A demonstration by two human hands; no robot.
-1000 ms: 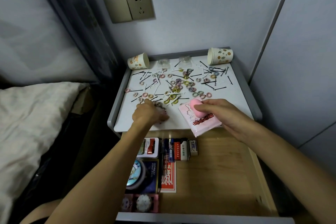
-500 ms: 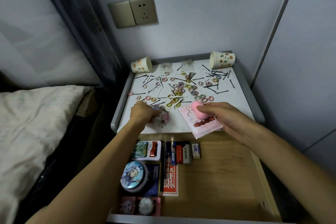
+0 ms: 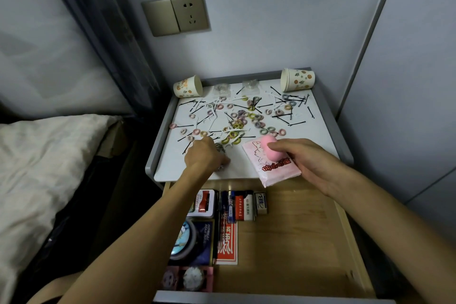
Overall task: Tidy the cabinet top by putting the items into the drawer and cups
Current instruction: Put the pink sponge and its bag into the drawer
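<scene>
**Tabletop, white, grey-rimmed.** It is carrying the bulk of the untidied stock: dozens of pastel hair ties and black bobby pins, scattered and overlapping. 2 clear packets are lying at the back rim.

**Paper cups, 2.** The left cup and the right cup are lying on their sides in the back corners, so neither is ready to take small items until it is stood up.

**Drawer, pulled open below the front edge.** Its left side is holding a round tin, a red card box and small boxes. Its right side is showing bare wood, the likely landing spot.

**Left hand.** It is lying knuckles up near the front of the tabletop, fingers curling round a small greyish trinket. What the trinket is cannot be told.

**Right hand.** It is clamping a pink tissue pack, with the thumb pressing a pink egg-shaped sponge onto it, apparently so that both go as 1 load. The pack is overhanging the front edge, above the drawer.

**Status.** The hands are working apart. By judgement the task is at an early stage.
</scene>
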